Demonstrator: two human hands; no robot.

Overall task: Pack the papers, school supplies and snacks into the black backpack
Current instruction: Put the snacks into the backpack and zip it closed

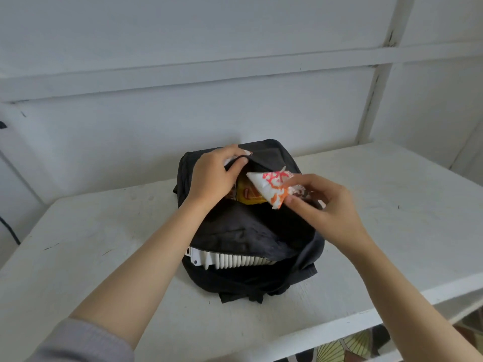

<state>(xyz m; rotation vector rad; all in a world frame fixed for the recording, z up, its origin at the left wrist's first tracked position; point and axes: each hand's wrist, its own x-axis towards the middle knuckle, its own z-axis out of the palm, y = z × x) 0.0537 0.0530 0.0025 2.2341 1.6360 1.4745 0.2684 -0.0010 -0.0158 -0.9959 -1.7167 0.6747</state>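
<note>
From my remote seat, the white panelled wall (183, 113) fills the upper half of the head view, crossed by painted battens. Below it runs the white desk (392, 205), scuffed in places, its front edge cutting across the lower right. Beneath that edge I see a bit of leaf-patterned fabric (352, 346).

The black backpack (243, 231) lies flat in the middle of the desk, close to the wall, with two zipped openings gaping. My left hand (211, 176) is clenched on the far lip of the upper opening, its fingers curled round the black cloth and lifting it. Something white shows under those fingers, but I cannot tell what it is. My right hand (326, 205) pinches a white snack packet (271, 184) with red and orange print between thumb and fingers. It holds the packet just above that same opening, its pointed corner aimed toward the left hand.

Inside the opening, partly hidden by the left hand and the held packet, sits a yellow snack packet (248, 194). In the nearer opening the white comb binding (230, 261) of a notebook shows along the zip, the rest covered by the bag.

A grey sleeve (86, 343) covers the left arm at the lower corner, and a thin black cable (10, 231) hangs at the far left, off the desk.
</note>
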